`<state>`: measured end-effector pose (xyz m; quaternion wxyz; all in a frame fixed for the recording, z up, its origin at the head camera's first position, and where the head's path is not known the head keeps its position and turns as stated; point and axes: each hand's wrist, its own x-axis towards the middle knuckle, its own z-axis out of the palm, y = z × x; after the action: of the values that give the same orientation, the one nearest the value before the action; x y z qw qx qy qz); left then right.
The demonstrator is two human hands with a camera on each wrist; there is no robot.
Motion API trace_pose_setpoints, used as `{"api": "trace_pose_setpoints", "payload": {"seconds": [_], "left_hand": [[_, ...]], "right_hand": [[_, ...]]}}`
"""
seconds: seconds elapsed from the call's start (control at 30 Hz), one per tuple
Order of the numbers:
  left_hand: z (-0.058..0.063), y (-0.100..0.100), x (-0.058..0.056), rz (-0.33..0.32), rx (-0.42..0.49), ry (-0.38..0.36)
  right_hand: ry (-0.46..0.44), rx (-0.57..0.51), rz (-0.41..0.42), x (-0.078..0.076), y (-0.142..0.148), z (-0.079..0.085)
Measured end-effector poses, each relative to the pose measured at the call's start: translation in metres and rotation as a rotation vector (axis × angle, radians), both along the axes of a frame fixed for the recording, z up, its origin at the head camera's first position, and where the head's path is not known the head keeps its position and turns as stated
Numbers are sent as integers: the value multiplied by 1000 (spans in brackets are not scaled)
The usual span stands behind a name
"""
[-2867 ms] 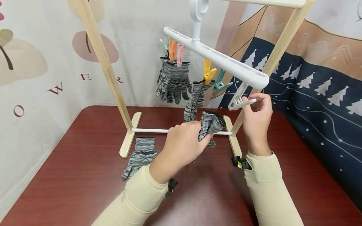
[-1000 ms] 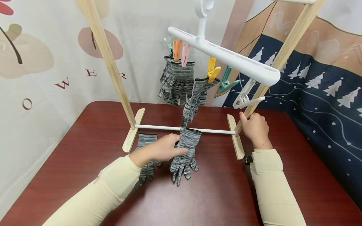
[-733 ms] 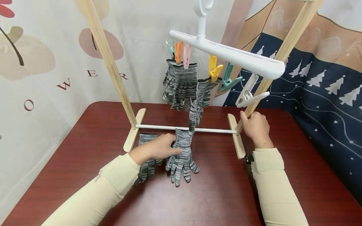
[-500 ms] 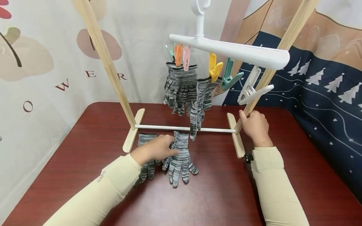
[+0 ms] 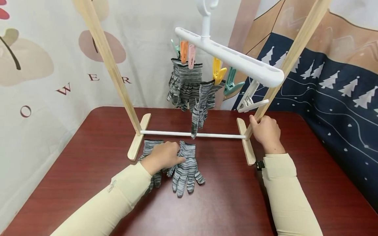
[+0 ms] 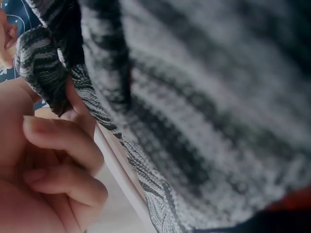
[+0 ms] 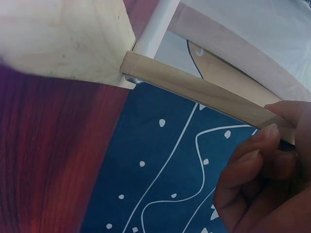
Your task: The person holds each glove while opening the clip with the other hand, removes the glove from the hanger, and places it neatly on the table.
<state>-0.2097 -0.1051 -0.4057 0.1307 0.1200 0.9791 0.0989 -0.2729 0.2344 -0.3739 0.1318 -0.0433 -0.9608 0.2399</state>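
Note:
My left hand [image 5: 165, 155] pinches a grey-and-black striped knit glove [image 5: 187, 164] by its side, between thumb and fingers. The glove lies with fingers spread toward me, cuff away. In the left wrist view the curled fingers [image 6: 68, 150] show beside blurred striped fabric. A second striped glove [image 5: 152, 146] lies on the table, partly hidden under that hand and wrist. My right hand [image 5: 266, 133] grips the rack's right wooden post [image 5: 293, 55] low down; the right wrist view shows thumb and fingers round the post [image 7: 194, 85].
A white hanger [image 5: 230, 55] hangs at an angle from the rack. Orange [image 5: 183, 52] and pink [image 5: 191, 57] clips hold striped gloves [image 5: 186, 77]; a yellow clip [image 5: 218, 72] holds another glove [image 5: 203, 101]. Teal [image 5: 231, 85] and white [image 5: 251, 103] clips hold nothing. A white crossbar [image 5: 165, 133] runs low.
My left hand has lowered the glove onto the table and shifted it left. My right hand has left the white clip and taken hold of the post. The hanger has swung.

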Motion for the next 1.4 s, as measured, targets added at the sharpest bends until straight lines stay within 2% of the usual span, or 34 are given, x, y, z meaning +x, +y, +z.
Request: {"api": "trace_pose_setpoints", "payload": {"seconds": [0.23,0.3,0.37,0.47,0.5,0.7,0.83,0.97,1.07,1.13,1.4], "left_hand": [[4,-1,-2,9,-68,29],[7,-3,-1,21,-52,99],[11,-6,-1,37,-12,198],[20,-7,1,68,83,360],[23,-7,2,80,121,393],[39,2,14,127,359,492],[45,13,21,89,537,588],[54,25,22,21,720,682],[64,34,19,-14,837,705],[70,40,17,-22,904,694],[91,55,5,20,1096,564]], "right_hand": [[-8,-1,5,0,1,2],[-15,-7,6,0,0,2],[-16,-7,7,-1,0,3],[-3,-1,6,-1,-1,4],[-1,3,7,-2,-1,4],[0,5,5,-2,-1,4],[4,6,3,-1,-2,3],[3,0,1,-1,-2,0],[1,-7,-1,0,-1,0],[0,-8,-5,1,-1,0],[-3,-10,-1,2,-2,0]]}}
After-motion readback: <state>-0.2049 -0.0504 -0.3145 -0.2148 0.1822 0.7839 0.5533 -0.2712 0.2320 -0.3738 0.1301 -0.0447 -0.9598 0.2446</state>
